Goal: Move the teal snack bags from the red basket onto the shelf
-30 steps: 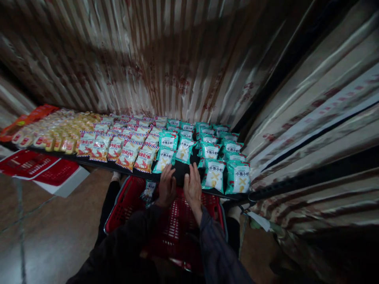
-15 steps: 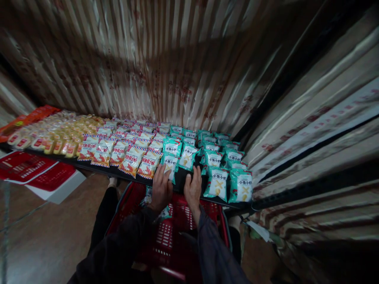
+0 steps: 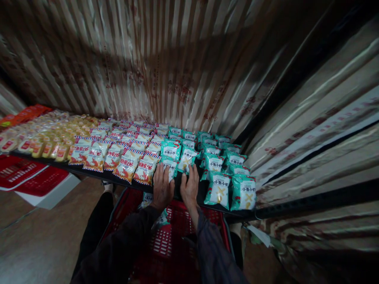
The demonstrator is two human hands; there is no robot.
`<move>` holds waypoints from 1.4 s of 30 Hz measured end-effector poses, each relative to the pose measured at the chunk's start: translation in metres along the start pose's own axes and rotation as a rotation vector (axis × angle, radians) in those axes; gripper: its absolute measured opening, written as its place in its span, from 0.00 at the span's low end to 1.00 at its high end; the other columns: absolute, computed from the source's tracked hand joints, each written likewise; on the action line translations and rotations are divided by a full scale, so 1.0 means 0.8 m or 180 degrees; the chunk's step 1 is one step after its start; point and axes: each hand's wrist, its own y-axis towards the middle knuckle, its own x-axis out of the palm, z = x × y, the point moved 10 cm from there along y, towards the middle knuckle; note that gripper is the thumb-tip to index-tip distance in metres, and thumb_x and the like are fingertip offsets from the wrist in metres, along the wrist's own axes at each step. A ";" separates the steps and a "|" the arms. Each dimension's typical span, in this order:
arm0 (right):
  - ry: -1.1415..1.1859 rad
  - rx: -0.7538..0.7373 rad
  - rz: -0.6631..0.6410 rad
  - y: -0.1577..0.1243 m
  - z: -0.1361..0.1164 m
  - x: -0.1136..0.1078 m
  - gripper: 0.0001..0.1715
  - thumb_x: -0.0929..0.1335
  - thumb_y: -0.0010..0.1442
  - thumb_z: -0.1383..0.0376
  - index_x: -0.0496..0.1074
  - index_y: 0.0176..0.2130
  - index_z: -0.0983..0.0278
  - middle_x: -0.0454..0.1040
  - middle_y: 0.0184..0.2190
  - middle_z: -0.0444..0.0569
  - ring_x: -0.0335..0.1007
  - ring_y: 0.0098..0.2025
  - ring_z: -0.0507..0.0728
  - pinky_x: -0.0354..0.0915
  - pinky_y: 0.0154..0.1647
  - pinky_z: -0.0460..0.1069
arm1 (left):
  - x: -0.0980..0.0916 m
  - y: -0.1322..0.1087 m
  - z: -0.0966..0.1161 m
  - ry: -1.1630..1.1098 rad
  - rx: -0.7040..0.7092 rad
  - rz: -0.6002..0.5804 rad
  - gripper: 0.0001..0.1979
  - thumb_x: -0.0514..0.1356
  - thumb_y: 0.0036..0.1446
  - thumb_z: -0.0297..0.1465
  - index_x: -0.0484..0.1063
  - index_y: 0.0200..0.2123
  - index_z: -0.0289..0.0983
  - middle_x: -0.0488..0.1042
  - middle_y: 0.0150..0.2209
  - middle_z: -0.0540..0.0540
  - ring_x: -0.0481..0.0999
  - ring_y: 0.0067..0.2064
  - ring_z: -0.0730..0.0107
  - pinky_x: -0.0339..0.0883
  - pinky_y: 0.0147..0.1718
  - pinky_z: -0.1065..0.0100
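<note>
My left hand lies with its fingers stretched out over the lower front of a teal-and-white snack bag, touching it without wrapping round it. Just right of it, my right hand is open, its fingertips at the lower edge of another teal snack bag, which leans back on the bags behind. Whether that hand presses on the bag is hard to see. Both bags stand in rows on a black shelf. Below my wrists is a red basket with a few teal bags partly hidden under my left arm.
Red-and-white snack bags stand in rows to the left, then small yellow packs. More teal bags line the right end. A striped curtain hangs behind the shelf. A red-and-white box sits low at left.
My right hand has moved up and a little left to the teal bag's lower edge. My left hand stays on its bag. The view has shifted slightly.
</note>
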 end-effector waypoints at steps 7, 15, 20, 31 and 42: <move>0.0514 0.0307 -0.0552 -0.027 -0.022 0.027 0.30 0.54 0.67 0.58 0.58 0.62 0.68 0.72 0.53 0.59 0.69 0.55 0.59 0.65 0.54 0.55 | 0.006 -0.008 -0.010 -0.0123 -0.0079 0.0081 0.28 0.50 0.64 0.35 0.51 0.64 0.32 0.52 0.66 0.29 0.51 0.68 0.52 0.55 0.60 0.48; 0.0715 0.0379 -0.0642 -0.032 -0.030 0.032 0.28 0.56 0.66 0.60 0.60 0.62 0.65 0.73 0.53 0.56 0.72 0.53 0.58 0.68 0.51 0.53 | -0.001 -0.014 -0.014 -0.0267 0.0002 0.0252 0.26 0.49 0.65 0.34 0.50 0.64 0.34 0.52 0.65 0.29 0.52 0.67 0.53 0.56 0.59 0.48; 0.0813 0.0327 -0.0540 -0.027 -0.030 0.026 0.27 0.56 0.66 0.59 0.63 0.60 0.67 0.73 0.53 0.57 0.71 0.53 0.58 0.68 0.52 0.54 | 0.005 -0.012 -0.011 -0.0317 -0.0057 0.0226 0.26 0.49 0.65 0.34 0.51 0.64 0.35 0.51 0.66 0.30 0.49 0.68 0.53 0.54 0.60 0.47; 0.0881 0.0515 -0.0277 -0.027 -0.002 -0.001 0.28 0.55 0.66 0.57 0.65 0.58 0.69 0.73 0.53 0.59 0.71 0.54 0.59 0.67 0.54 0.55 | 0.023 -0.005 0.022 -0.0531 -0.0025 0.0033 0.26 0.49 0.65 0.32 0.49 0.64 0.36 0.44 0.68 0.32 0.41 0.70 0.54 0.50 0.62 0.45; 0.0757 0.0929 -0.0065 -0.003 0.041 -0.035 0.32 0.56 0.64 0.53 0.65 0.58 0.68 0.71 0.55 0.59 0.69 0.55 0.60 0.65 0.54 0.56 | 0.072 0.015 0.053 -0.0705 -0.0126 -0.0184 0.26 0.49 0.65 0.36 0.52 0.63 0.35 0.45 0.68 0.33 0.40 0.70 0.57 0.49 0.64 0.49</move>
